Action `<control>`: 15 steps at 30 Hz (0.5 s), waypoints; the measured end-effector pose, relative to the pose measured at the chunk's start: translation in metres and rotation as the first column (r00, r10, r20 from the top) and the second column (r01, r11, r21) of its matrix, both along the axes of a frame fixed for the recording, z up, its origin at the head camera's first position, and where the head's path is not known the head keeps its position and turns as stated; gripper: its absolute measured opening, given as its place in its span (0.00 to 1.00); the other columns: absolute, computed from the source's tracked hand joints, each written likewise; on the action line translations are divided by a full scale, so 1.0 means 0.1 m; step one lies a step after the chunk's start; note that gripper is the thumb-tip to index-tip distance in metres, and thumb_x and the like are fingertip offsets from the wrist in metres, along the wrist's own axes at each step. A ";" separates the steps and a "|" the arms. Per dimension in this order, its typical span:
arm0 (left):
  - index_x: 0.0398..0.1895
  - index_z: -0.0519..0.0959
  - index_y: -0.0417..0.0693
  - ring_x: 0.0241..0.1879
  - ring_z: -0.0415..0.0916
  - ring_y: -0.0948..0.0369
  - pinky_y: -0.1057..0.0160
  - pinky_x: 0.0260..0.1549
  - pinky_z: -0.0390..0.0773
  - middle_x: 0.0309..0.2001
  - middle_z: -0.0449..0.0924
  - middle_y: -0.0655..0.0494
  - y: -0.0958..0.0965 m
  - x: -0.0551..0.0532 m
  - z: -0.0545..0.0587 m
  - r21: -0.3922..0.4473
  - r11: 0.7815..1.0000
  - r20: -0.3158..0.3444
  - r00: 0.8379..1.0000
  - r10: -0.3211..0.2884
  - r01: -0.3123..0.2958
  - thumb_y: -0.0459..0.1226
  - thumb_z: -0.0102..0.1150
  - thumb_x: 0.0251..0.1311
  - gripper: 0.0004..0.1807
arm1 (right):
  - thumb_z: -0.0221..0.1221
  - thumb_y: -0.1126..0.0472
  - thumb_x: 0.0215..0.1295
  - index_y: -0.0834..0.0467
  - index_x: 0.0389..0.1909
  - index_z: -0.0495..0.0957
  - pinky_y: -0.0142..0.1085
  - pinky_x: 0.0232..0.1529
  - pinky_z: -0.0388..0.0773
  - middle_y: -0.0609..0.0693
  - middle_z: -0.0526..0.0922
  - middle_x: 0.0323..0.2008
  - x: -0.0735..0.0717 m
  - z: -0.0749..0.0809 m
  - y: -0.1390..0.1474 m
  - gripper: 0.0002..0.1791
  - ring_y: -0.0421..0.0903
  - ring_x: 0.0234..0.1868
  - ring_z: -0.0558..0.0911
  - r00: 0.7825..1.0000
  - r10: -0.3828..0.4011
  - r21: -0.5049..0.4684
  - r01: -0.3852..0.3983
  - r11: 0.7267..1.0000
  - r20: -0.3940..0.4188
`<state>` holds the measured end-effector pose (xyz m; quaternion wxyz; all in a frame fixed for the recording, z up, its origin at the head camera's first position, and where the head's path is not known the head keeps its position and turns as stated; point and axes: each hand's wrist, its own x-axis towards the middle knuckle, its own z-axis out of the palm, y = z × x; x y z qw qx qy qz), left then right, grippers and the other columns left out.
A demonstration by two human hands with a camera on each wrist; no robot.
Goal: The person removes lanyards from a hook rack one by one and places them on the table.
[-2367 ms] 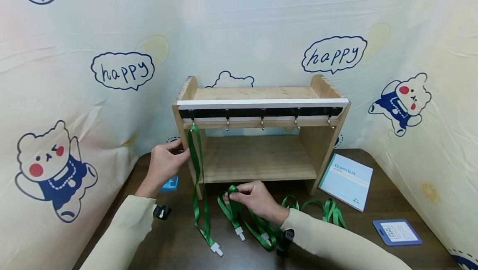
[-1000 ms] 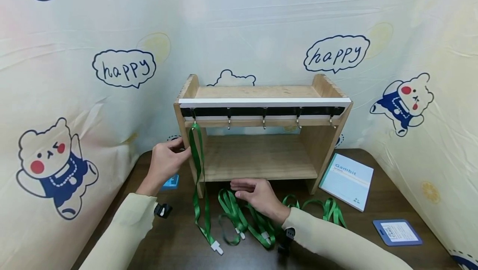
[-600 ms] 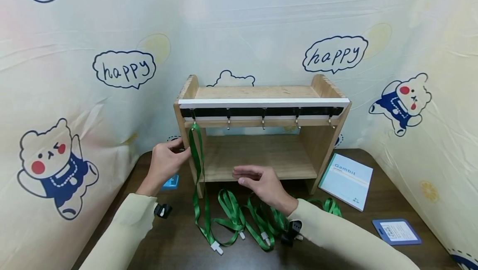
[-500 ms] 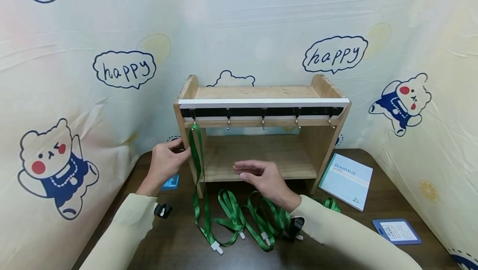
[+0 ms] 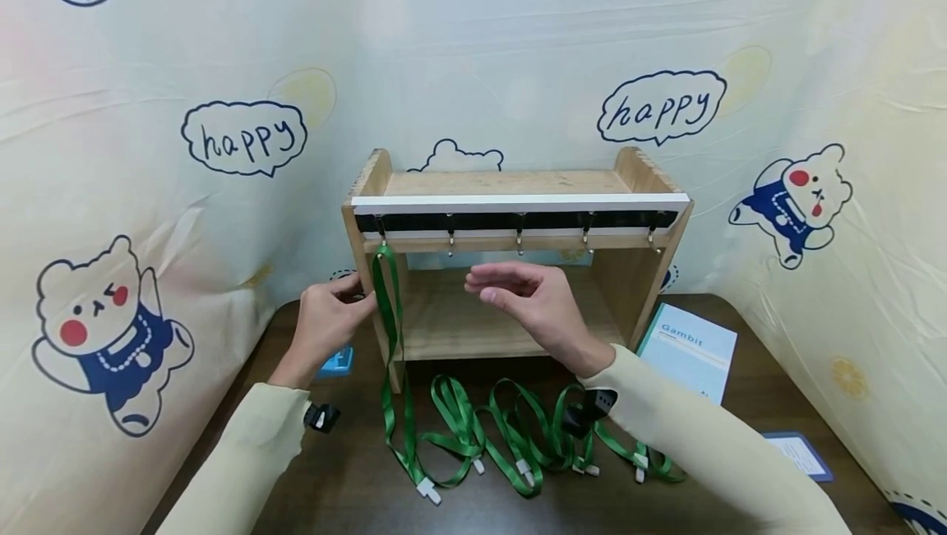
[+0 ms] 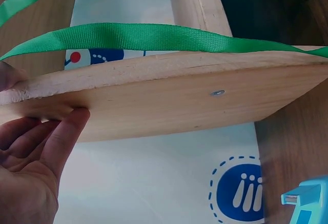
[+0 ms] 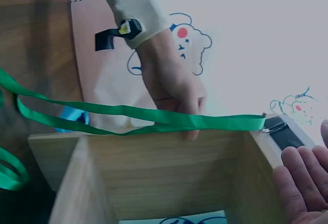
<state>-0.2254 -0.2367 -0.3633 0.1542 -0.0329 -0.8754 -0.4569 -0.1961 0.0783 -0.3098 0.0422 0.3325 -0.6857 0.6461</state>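
A wooden shelf [image 5: 451, 329] stands on the table with a row of metal hooks [image 5: 450, 241] along its front rail. From the leftmost hook hangs a green lanyard [image 5: 381, 288], its white clip down near the tabletop. My left hand [image 5: 325, 317] grips the shelf's left side panel [image 6: 154, 106], thumb at the front edge and fingers on the outer face. In front of the shelf opening, my right hand [image 5: 536, 301] is raised with fingers extended, holding nothing. Below it, several green lanyards [image 5: 459, 416] lie looped on the table.
To the right lie a light blue book [image 5: 688, 350] and a blue badge holder [image 5: 801, 457], both partly behind my right sleeve. A light blue plastic object [image 5: 337, 362] sits left of the shelf. A printed cloth [image 5: 459, 50] surrounds the table.
My right hand has let go of a green lanyard, which now lies on the table, and has risen in front of the shelf. My left hand stays on the side panel.
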 end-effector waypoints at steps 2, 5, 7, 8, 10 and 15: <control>0.65 0.79 0.47 0.49 0.84 0.53 0.72 0.37 0.82 0.52 0.87 0.46 0.00 0.00 0.00 0.001 1.000 0.001 1.000 -0.001 0.001 0.57 0.64 0.63 0.33 | 0.64 0.65 0.68 0.62 0.55 0.83 0.36 0.55 0.84 0.62 0.87 0.53 -0.02 0.05 -0.04 0.16 0.45 0.53 0.88 1.000 0.003 0.003 -0.003 1.000 -0.003; 0.65 0.79 0.47 0.49 0.84 0.53 0.72 0.37 0.83 0.52 0.87 0.45 0.00 -0.01 0.00 0.004 1.000 0.007 1.000 -0.003 0.003 0.57 0.64 0.63 0.34 | 0.64 0.65 0.68 0.63 0.54 0.83 0.36 0.55 0.84 0.62 0.87 0.52 -0.06 0.09 -0.10 0.15 0.47 0.52 0.88 1.000 0.019 -0.014 -0.019 1.000 0.000; 0.65 0.79 0.46 0.49 0.84 0.53 0.71 0.37 0.83 0.53 0.87 0.45 0.00 -0.01 0.00 0.004 1.000 0.008 1.000 -0.003 0.003 0.58 0.64 0.63 0.34 | 0.64 0.66 0.68 0.64 0.54 0.83 0.37 0.55 0.84 0.63 0.87 0.52 -0.07 0.11 -0.15 0.15 0.48 0.52 0.88 0.999 0.035 -0.029 -0.035 0.999 0.002; 0.65 0.79 0.47 0.49 0.84 0.53 0.71 0.38 0.83 0.53 0.87 0.45 0.01 -0.01 0.00 0.004 1.000 0.009 1.000 -0.002 0.002 0.58 0.64 0.62 0.34 | 0.64 0.67 0.67 0.65 0.54 0.83 0.37 0.55 0.84 0.64 0.87 0.52 -0.08 0.11 -0.17 0.15 0.48 0.52 0.88 0.999 0.043 -0.034 -0.043 0.998 0.003; 0.64 0.79 0.47 0.49 0.84 0.53 0.70 0.38 0.84 0.53 0.87 0.45 0.01 -0.01 0.00 0.004 1.000 0.011 1.000 0.000 0.000 0.58 0.64 0.62 0.34 | 0.64 0.67 0.67 0.65 0.53 0.83 0.37 0.55 0.84 0.65 0.87 0.52 -0.09 0.11 -0.21 0.15 0.47 0.52 0.89 0.999 0.052 -0.032 -0.052 0.998 0.003; 0.64 0.80 0.48 0.49 0.84 0.54 0.70 0.38 0.84 0.52 0.87 0.46 0.00 0.00 0.01 0.001 1.000 0.002 1.000 0.001 -0.001 0.57 0.64 0.62 0.32 | 0.63 0.68 0.68 0.64 0.53 0.83 0.37 0.55 0.84 0.63 0.87 0.52 -0.10 0.09 -0.29 0.14 0.48 0.52 0.88 0.998 0.059 0.005 -0.059 0.998 -0.002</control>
